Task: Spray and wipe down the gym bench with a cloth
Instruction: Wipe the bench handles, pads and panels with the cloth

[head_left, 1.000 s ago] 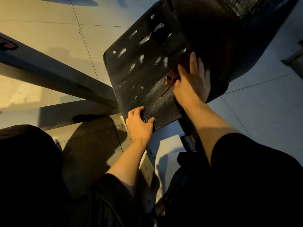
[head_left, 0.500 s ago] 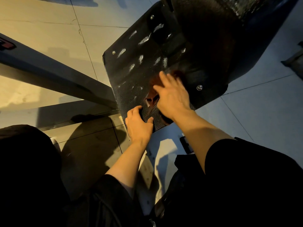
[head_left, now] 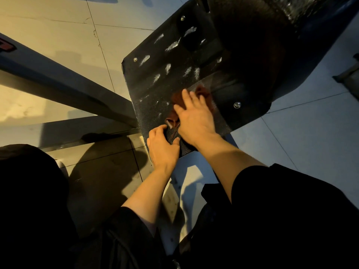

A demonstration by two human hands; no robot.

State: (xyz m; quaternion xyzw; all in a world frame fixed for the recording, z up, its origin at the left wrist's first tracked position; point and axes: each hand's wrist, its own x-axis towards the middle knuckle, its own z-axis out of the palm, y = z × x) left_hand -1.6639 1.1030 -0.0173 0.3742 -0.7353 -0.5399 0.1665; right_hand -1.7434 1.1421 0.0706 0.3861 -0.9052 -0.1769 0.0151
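Since a second ago the right hand (head_left: pixel 196 118) has slid the crumpled reddish-brown cloth (head_left: pixel 203 95) from the far right side of the black textured bench panel (head_left: pixel 155 94) back toward its near corner, so it now sits almost against the left hand (head_left: pixel 163 147). Left hand hasn't budged.

Right hand lies flat on the cloth, fingers (head_left: pixel 187 96) straight and a bit spread, pressing it onto the panel. Cloth bunches out past the fingertips and also under the thumb side, where a fold pokes up. Left hand grips the panel's near corner, thumb on top, fingers curled round the edge.

Panel is tilted, long axis running from that near corner up and away toward the top right, where it disappears under a big dark padded part (head_left: pixel 252 45). White smeary streaks (head_left: pixel 172 45) are scattered across the far half. 3 silver bolt heads (head_left: pixel 237 105) show near the edges.

Pale floor tiles (head_left: pixel 58 20) underneath, and a grey metal beam (head_left: pixel 58 82) runs in from the left.
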